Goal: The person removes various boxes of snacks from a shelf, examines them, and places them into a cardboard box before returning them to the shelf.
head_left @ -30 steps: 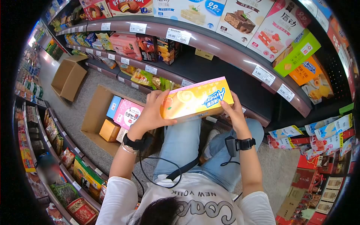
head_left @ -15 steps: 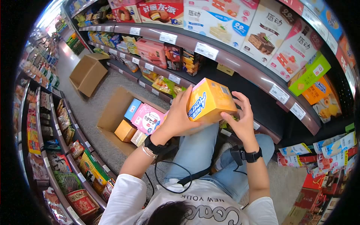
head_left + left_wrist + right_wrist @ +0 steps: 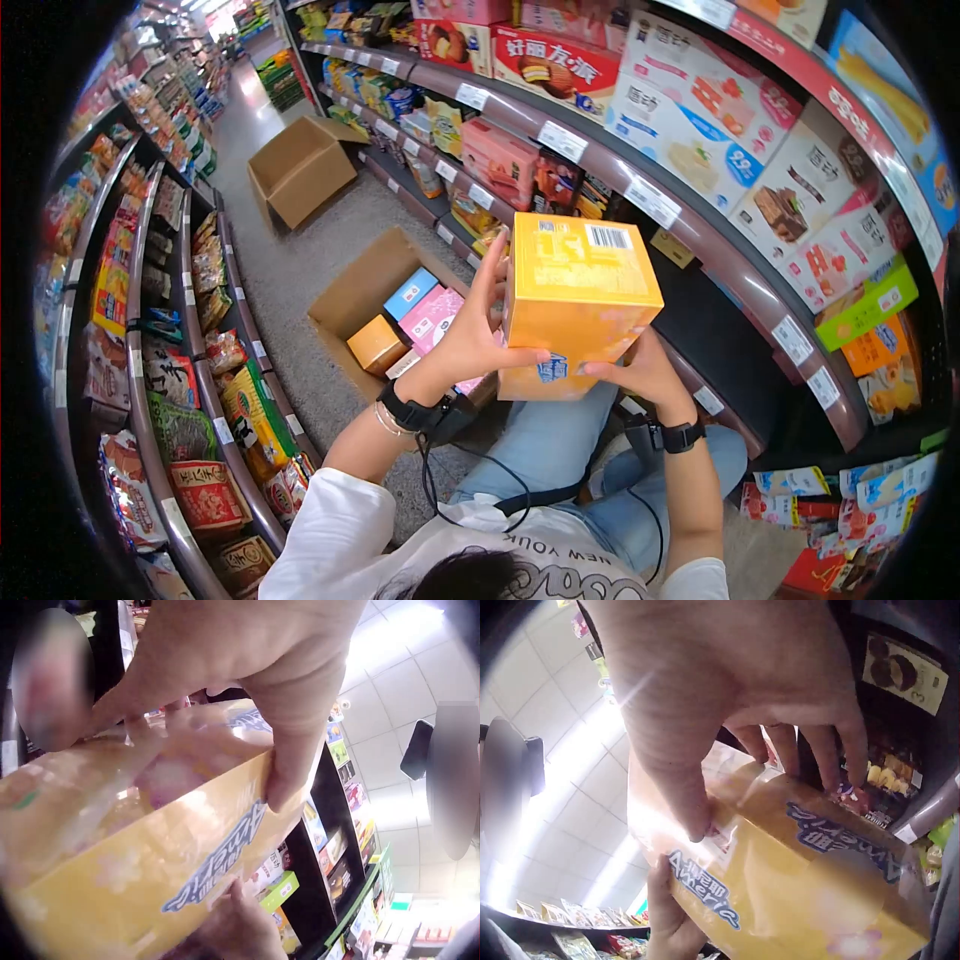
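Note:
A yellow-orange box is held up above the knees in the head view, its barcode end facing up. The left hand grips its left side, thumb across the near face. From the lower right the right hand holds it, thumb on the near face and the other fingers partly hidden behind. In the left wrist view the left thumb presses the box beside blue lettering. The right wrist view shows the right hand with its thumb on the box and fingers spread over another face.
An open carton with blue, pink and orange boxes stands on the floor left of the knees. Another open carton lies beyond it. Stocked shelves curve along the right, with a dark bare shelf section beside the held box; more shelves line the left.
The box has turned from lying lengthwise, label up, to showing its barcode end. Both hands have shifted their hold, and the right fingers have closed in on it. The head view has swung left.

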### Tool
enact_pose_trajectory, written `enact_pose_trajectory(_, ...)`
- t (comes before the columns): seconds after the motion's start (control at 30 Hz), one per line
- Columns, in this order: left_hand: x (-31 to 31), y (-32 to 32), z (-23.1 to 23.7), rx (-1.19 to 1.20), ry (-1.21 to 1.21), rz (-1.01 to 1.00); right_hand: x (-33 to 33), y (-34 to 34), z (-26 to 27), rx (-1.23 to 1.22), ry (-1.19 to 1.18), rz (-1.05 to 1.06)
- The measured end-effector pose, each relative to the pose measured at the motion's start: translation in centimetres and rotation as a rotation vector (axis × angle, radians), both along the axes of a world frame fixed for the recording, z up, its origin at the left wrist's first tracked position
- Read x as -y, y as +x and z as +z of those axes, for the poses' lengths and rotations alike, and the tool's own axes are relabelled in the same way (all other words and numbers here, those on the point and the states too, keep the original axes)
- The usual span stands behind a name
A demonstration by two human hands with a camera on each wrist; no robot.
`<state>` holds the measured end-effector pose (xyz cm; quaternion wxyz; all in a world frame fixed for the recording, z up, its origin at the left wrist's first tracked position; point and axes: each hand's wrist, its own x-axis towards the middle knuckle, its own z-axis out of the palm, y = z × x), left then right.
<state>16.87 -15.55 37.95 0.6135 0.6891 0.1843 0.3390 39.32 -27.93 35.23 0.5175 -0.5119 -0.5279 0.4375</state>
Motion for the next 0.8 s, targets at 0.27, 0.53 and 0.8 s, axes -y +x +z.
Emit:
enact_pose_trajectory(0.27, -3.0, -7.7, 0.1, -0.046, 0.129, 0.148, -7.9, -5.7, 0.9, -0.083, -0.008, 0.212)
enact_pose_trajectory(0.53, -6.6, -15.5, 1.5, -0.058, 0.077, 0.386, -16.3, -12.4, -1.9, -0.002, 0.140, 0.246)
enact_pose_trajectory(0.8, -10.7, -19.2, -1.7, -0.175, 0.119, 0.495, -23.7, -16.3, -5.5, 0.119, 0.194, 0.337)
